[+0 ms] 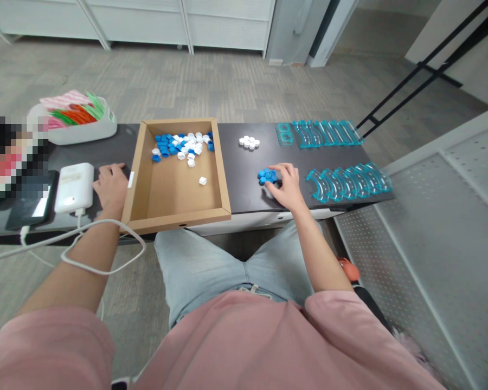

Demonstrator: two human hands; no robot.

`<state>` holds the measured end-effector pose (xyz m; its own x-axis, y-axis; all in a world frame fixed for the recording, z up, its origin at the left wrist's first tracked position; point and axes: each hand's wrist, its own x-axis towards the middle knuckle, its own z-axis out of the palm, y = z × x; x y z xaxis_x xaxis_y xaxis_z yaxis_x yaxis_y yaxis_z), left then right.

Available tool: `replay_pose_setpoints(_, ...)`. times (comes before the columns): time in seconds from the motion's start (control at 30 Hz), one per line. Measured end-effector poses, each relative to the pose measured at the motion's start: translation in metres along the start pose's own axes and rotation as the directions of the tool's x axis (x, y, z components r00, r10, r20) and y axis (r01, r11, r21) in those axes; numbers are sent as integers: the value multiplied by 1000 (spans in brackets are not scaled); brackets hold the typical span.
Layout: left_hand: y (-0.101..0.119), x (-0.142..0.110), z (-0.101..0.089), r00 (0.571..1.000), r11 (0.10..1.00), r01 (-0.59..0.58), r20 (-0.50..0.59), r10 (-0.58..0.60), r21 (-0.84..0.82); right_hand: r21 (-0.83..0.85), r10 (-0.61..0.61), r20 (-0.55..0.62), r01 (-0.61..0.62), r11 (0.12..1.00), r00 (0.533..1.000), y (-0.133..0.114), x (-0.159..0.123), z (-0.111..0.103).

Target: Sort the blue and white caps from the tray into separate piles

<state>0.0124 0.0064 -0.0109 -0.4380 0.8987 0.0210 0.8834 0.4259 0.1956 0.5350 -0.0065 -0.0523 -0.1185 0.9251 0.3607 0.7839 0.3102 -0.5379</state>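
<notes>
My right hand (287, 187) is at a tight cluster of small blue hexagonal pieces (267, 176) on the dark table. Its thumb rests at the cluster's near edge and the index finger at the far edge, with the pieces between them. Behind and a little left of it lies a similar cluster of white hexagonal pieces (249, 142). My left hand (111, 187) lies on the table just left of a shallow cardboard box (179, 200), fingers spread and holding nothing. Loose blue and white pieces (183, 145) are heaped at the box's far side; one white piece (203, 181) sits apart nearer me.
Two rows of clear teal plastic parts (327, 134) (350, 182) stand at the table's right. Left are a white power bank (75, 187) with a looping cable (106, 272), a phone (34, 203) and a white basket (85, 131) of colourful strips. A perforated panel (443, 244) borders the right.
</notes>
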Motion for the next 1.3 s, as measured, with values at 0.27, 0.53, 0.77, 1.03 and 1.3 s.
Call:
replay_pose_setpoints(0.27,-1,1,1,1000,1000,5,-1,-5,10,162,51,26,-55,985,998,6,-1,6)
replay_pose_setpoints(0.53,-7,6,6,1000,1000,-6,-15,6,0,169,45,41,-51,984,998,8,0,6)
replay_pose_setpoints(0.77,-6,5,5,1000,1000,2,-5,-2,-4,178,49,30,-53,983,998,9,1,8)
replay_pose_setpoints(1.03,-1,2,-1,999,1000,16,29,-16,-18,178,108,-47,-98,979,993,11,2,10)
replay_pose_setpoints(1.3,-2,1,2,1000,1000,3,5,-3,0,183,192,-124,-168,969,973,21,6,12)
